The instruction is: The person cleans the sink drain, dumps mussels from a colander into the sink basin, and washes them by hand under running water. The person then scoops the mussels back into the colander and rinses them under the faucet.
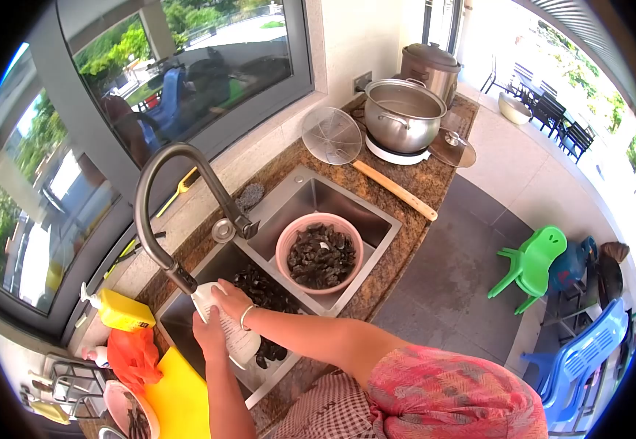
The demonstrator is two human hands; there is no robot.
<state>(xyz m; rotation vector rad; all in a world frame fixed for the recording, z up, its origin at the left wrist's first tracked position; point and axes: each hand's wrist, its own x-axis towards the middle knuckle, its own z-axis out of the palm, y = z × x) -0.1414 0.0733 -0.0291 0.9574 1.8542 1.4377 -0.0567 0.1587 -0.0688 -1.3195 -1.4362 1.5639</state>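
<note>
Under the mouth of the curved faucet, my two hands hold a white oval dish tilted over the left sink basin. My left hand grips its left edge. My right hand, with a bracelet at the wrist, holds its upper edge. Dark shells lie in the basin below and beside the dish. In the right basin stands a pink basket filled with dark shells. Part of my fingers is hidden behind the dish.
A strainer with a wooden handle lies behind the sink, beside a steel pot on a burner. At left are a yellow bottle, a red bag and a yellow board. Plastic chairs stand at right.
</note>
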